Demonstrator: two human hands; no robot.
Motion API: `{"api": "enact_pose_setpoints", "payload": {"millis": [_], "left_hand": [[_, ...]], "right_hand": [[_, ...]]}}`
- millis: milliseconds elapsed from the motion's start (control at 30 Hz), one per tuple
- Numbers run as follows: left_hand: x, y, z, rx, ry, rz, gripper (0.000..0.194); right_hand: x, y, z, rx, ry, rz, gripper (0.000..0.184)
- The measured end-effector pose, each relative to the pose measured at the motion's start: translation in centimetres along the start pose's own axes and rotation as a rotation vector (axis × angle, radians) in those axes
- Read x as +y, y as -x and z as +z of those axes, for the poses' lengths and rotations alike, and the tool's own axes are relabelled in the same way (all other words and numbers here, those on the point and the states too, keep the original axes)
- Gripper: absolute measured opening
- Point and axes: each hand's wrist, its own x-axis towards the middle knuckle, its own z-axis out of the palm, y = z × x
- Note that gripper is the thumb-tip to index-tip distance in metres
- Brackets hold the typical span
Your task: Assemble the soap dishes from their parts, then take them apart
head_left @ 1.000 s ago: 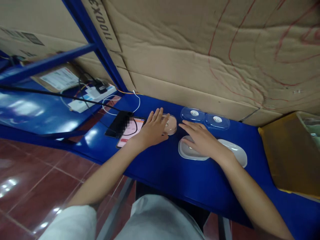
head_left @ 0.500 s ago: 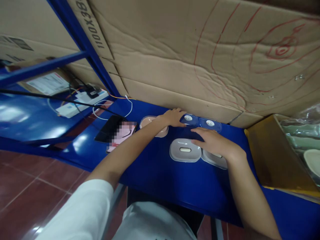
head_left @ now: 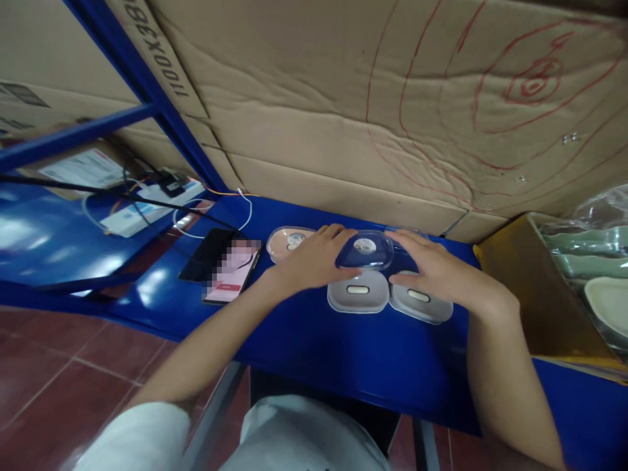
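Note:
My left hand (head_left: 318, 256) holds a clear plastic cover (head_left: 366, 247) with a round white label by its left side, thumb at the front edge. The cover is raised over the back edge of a grey rounded box (head_left: 358, 299) that has a white oblong piece in its middle. My right hand (head_left: 434, 265) is at the cover's right edge, fingers and thumb apart; whether it grips the cover is hard to see. Under its thumb lies a second grey box (head_left: 420, 306). Another clear cover (head_left: 412, 231) is partly hidden behind the right fingers.
Pink boxes (head_left: 279, 245), one with a label, lie left of my left hand, partly covered by it. Farther left is a phone (head_left: 235, 268) on the blue table (head_left: 363, 366). A cardboard box (head_left: 534, 288) with wrapped green items stands right; cardboard (head_left: 314, 131) walls the back.
My left hand has brought the left clear cover up and toward me, closer to the grey boxes. My right hand has shifted slightly right, uncovering more of the second grey box.

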Motion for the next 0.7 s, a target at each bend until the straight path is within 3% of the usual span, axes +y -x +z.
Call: {"api": "enact_pose_setpoints", "payload": {"millis": [100, 200, 400, 700], "left_hand": [[2.1, 3.4, 0.7, 0.027, 0.044, -0.004, 0.079], [2.8, 4.8, 1.9, 0.002, 0.056, -0.035, 0.078], [2.5, 5.1, 3.1, -0.042, 0.059, -0.049, 0.077], [3.0, 5.6, 3.5, -0.045, 0.01, -0.027, 0.076]], "right_hand": [[-0.7, 0.7, 0.5, -0.057, -0.009, -0.011, 0.087], [-1.8, 0.6, 1.2, -0.145, -0.026, -0.018, 0.086], [-3.0, -0.3, 2.2, -0.237, -0.005, 0.021, 0.095], [-3.9, -0.6, 2.8, -0.263, 0.009, -0.015, 0.071]]}}
